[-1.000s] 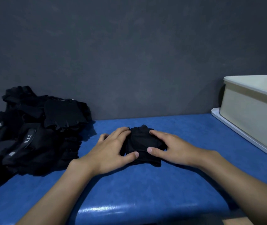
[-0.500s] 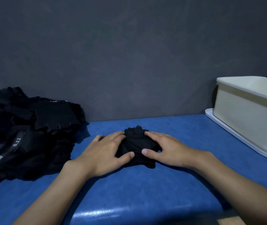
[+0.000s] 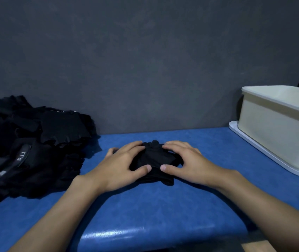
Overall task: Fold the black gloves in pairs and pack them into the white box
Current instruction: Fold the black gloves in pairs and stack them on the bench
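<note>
A person's left hand (image 3: 121,165) and right hand (image 3: 188,164) are pressing down on a small folded bundle of black fabric gloves (image 3: 154,158), which is lying on the blue padded tabletop (image 3: 163,206) directly in front of them. Both hands are lying spread and nearly flat, fingers resting across the top of the bundle from either side and thumbs bearing on its near edge. Neither hand is closing around the bundle or lifting it. To the person's left, a loose heap of unfolded black gloves (image 3: 35,146), some showing white lettering on the wrist straps, is sitting against the dark grey wall (image 3: 145,60), well apart from the bundle. To the right, the white rectangular plastic box (image 3: 276,131) is standing on a flat white tray-like base (image 3: 265,154), and its interior is hidden from this angle, so whether any pairs are packed cannot be told. The fold on this pair appears to be nearing completion. Carrying it to the box, and working through the sizeable heap, look like the bulk of what is left.
</note>
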Motion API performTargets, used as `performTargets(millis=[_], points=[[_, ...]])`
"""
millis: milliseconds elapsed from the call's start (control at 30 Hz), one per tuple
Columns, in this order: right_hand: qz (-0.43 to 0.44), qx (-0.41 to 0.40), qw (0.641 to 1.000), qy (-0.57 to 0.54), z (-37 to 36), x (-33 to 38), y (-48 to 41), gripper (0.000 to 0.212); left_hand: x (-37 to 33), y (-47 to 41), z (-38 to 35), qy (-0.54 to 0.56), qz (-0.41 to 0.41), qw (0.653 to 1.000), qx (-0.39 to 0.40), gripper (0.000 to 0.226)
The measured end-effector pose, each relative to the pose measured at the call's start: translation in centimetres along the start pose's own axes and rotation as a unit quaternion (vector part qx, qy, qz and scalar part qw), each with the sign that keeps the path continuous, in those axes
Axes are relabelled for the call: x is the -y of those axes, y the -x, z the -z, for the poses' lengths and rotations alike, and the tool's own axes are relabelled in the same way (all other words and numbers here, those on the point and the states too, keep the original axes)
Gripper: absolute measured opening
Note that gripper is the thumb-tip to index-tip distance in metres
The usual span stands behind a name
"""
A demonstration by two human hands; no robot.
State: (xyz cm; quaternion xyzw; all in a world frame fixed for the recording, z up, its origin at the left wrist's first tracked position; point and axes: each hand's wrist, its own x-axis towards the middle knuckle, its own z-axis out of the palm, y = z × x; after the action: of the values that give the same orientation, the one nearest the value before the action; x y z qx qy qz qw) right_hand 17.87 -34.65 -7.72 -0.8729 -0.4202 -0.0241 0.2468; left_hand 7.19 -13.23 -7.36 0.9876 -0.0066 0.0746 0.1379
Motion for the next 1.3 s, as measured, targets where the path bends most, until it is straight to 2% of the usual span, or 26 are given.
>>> performTargets(millis=[100, 200, 333, 433, 600, 667, 767, 1033, 1200, 1300], points=[[0.004, -0.009, 1.0, -0.01, 0.2, -0.2, 0.6, 0.055, -0.1, 0.0, 0.3, 0.016, -0.021, 0.999, -0.021, 0.089], [0.011, 0.029, 0.999, 0.007, 0.2, -0.5, 0.9, 0.06, 0.3, 0.0, 0.2, 0.009, -0.031, 0.999, -0.01, 0.086], [0.014, 0.068, 0.996, 0.056, 0.5, -0.4, 0.8, 0.066, 0.5, -0.1, 0.1, -0.043, -0.027, 0.998, 0.042, 0.094], [0.008, 0.083, 0.994, 0.067, 0.7, -0.3, 0.7, 0.067, 0.6, -0.2, 0.0, -0.038, -0.015, 0.997, 0.059, 0.097], [0.0, 0.044, 0.999, 0.019, 0.8, 0.1, 0.7, 0.065, 0.7, 0.3, -0.2, 0.036, -0.015, 0.999, 0.008, 0.092], [0.005, 0.024, 1.0, -0.017, 0.9, 0.6, 0.7, 0.067, 0.7, 0.5, 0.0, 0.029, -0.005, 1.0, -0.002, 0.092], [0.01, 0.039, 0.998, -0.051, 0.7, 1.1, 0.5, 0.074, 0.8, 0.8, 0.3, -0.002, 0.013, 1.0, 0.014, 0.097], [-0.024, 0.14, 0.988, 0.052, -0.5, 0.0, -0.4, 0.089, 1.0, 0.6, 0.4, -0.055, 0.03, 0.995, 0.079, 0.106], [-0.028, 0.152, 0.986, 0.062, -0.5, -0.1, -0.5, 0.093, 1.0, 0.4, 0.4, -0.023, 0.002, 0.999, 0.035, 0.101], [-0.028, 0.16, 0.984, 0.069, -0.3, -0.2, -0.4, 0.095, 1.2, 0.3, 0.3, -0.028, -0.011, 0.999, 0.041, 0.1]])
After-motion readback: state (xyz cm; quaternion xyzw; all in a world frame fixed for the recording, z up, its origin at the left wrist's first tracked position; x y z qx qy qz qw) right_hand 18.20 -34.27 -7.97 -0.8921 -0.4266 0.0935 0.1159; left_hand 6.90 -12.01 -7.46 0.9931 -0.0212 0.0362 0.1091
